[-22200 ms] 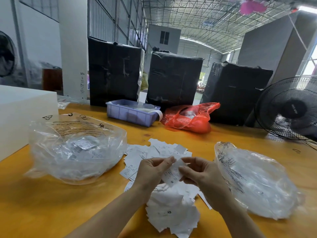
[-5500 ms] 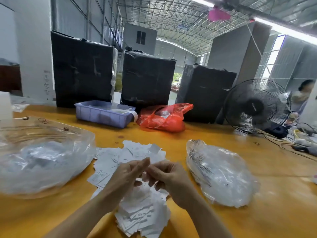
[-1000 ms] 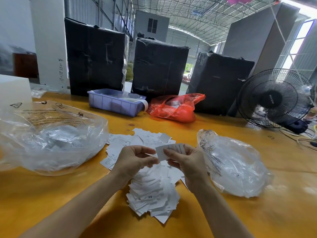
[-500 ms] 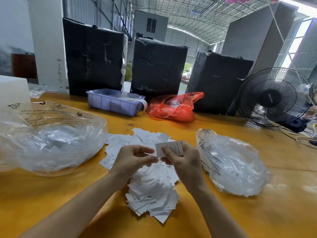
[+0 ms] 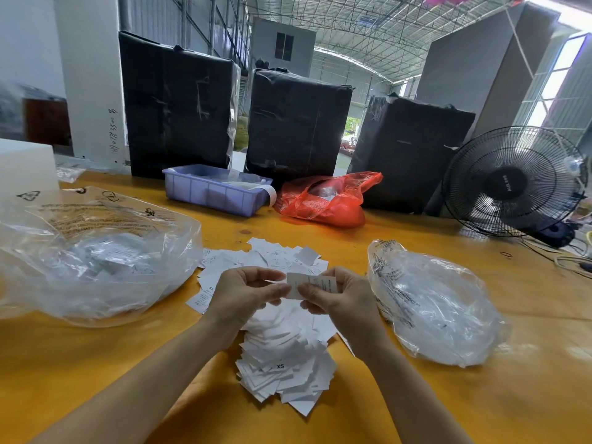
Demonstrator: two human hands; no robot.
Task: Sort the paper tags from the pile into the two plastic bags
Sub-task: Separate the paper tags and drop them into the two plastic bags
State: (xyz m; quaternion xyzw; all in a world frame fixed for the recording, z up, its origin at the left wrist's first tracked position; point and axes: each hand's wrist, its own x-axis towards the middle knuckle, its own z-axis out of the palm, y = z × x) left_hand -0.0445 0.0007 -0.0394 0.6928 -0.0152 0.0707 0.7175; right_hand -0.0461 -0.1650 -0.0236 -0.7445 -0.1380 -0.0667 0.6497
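Note:
A pile of white paper tags (image 5: pixel 282 357) lies on the yellow table in front of me, spreading back toward the middle. Above it my right hand (image 5: pixel 339 296) pinches a small stack of white tags (image 5: pixel 315 283) between thumb and fingers. My left hand (image 5: pixel 243 293) is beside it with curled fingers, its thumb tip touching the left edge of that stack. A large clear plastic bag (image 5: pixel 96 251) with tags inside sits to the left of the pile. A smaller clear plastic bag (image 5: pixel 435 302) lies to the right.
At the back of the yellow table (image 5: pixel 480 411) stand a lilac plastic bin (image 5: pixel 214 192), a red plastic bag (image 5: pixel 326 200) and three black wrapped bales (image 5: pixel 298 123). A black fan (image 5: pixel 512 184) with cables is at the right. A white box (image 5: pixel 25 165) is at the far left.
My hands have drawn together: the left thumb now touches the edge of the tags that the right hand holds. The tags have tilted slightly lower.

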